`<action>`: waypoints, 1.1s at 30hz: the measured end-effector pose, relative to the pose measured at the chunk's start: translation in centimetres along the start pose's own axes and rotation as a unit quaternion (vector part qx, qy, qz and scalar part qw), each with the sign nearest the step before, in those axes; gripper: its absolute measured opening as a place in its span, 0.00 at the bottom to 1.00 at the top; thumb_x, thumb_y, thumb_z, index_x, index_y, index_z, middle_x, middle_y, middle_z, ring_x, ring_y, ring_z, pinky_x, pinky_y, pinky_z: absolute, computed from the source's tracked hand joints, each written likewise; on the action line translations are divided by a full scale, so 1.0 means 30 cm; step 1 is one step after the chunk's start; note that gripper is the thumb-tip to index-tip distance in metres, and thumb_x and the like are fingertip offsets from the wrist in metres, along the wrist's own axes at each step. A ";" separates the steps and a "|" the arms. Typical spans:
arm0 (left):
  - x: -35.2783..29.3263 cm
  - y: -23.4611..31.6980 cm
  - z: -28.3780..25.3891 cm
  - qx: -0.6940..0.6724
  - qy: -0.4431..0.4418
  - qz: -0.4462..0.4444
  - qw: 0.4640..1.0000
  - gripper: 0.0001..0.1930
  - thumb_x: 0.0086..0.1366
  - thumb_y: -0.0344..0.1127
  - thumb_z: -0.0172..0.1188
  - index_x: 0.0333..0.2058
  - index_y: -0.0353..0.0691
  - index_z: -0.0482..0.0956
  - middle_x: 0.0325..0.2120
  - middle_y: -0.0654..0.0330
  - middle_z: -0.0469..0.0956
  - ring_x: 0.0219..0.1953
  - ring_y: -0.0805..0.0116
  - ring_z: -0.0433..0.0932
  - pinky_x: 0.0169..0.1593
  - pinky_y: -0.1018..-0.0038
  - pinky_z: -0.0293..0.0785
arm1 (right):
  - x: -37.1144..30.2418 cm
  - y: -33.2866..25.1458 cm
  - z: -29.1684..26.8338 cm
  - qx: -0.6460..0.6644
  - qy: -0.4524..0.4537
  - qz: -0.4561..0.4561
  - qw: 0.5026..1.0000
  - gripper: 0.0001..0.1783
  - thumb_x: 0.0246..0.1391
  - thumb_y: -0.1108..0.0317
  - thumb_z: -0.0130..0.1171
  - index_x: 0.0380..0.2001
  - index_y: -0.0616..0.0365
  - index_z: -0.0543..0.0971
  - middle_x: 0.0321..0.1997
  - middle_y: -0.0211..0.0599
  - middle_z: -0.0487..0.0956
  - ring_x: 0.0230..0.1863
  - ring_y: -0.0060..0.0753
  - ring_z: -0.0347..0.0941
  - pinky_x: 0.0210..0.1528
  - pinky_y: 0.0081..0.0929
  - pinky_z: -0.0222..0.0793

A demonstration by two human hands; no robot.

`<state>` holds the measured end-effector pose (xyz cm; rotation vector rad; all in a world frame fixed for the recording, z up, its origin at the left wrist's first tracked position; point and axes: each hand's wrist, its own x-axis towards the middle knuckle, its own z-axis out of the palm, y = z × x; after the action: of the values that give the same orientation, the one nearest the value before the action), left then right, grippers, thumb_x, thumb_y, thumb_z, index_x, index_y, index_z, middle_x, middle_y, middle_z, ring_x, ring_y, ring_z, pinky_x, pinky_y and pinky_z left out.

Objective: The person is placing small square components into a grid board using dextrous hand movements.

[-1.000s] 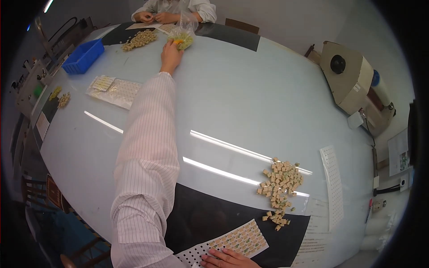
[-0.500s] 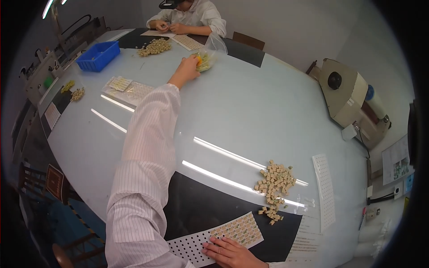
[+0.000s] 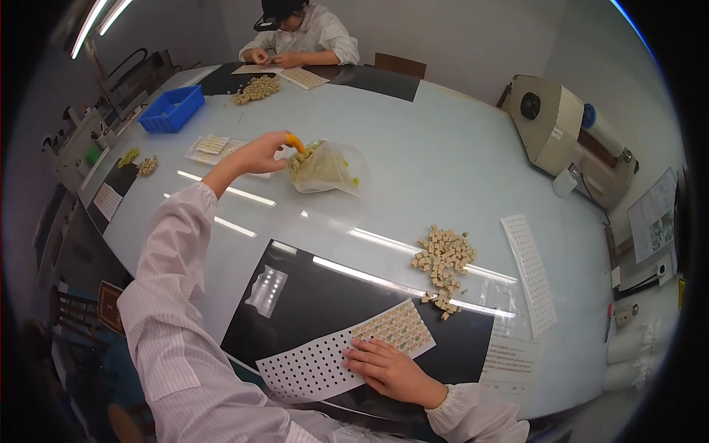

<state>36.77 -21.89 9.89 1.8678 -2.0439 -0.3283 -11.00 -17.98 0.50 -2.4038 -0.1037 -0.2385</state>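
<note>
At the left edge of a clear plastic bag (image 3: 329, 168) holding yellow-green bits is my left hand (image 3: 266, 153). An orange finger cover is on its index finger, which meets the bag's edge; the thumb is spread apart from it. My right hand (image 3: 385, 369) lies flat, fingers stretched, on a white perforated sheet (image 3: 306, 373). Small beige blocks fill rows at the sheet's right end, while its left part shows dark holes. The sheet rests on a black mat (image 3: 247, 325). Beyond its right end lies a pile of small beige blocks (image 3: 445, 249).
A small clear blister strip (image 3: 266, 291) lies on the mat. Another perforated sheet (image 3: 528, 273) lies at right. Farther off are a blue bin (image 3: 171, 111), flat packets (image 3: 213, 146) and another block pile (image 3: 256, 89). A co-worker (image 3: 310, 37) sits across; a beige machine (image 3: 550, 118) stands at right.
My left hand has come back toward me and to the left, and the bag has moved nearer over the table. My right hand stays on the sheet. The blister strip has come into view.
</note>
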 end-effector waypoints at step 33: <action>-0.216 0.123 0.214 0.220 0.376 0.049 0.899 0.21 0.46 0.46 0.77 0.22 0.34 0.78 0.21 0.56 0.72 0.23 0.58 0.74 0.29 0.68 0.72 | 0.013 -0.013 -0.001 -0.011 0.030 -0.018 0.999 0.21 0.51 0.74 0.60 0.51 0.52 0.77 0.59 0.31 0.74 0.65 0.40 0.64 0.66 0.45 0.59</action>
<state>31.24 -15.50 4.84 1.7071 -1.7080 0.8294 -10.68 -17.70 0.86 -2.4152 -0.1159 -0.3303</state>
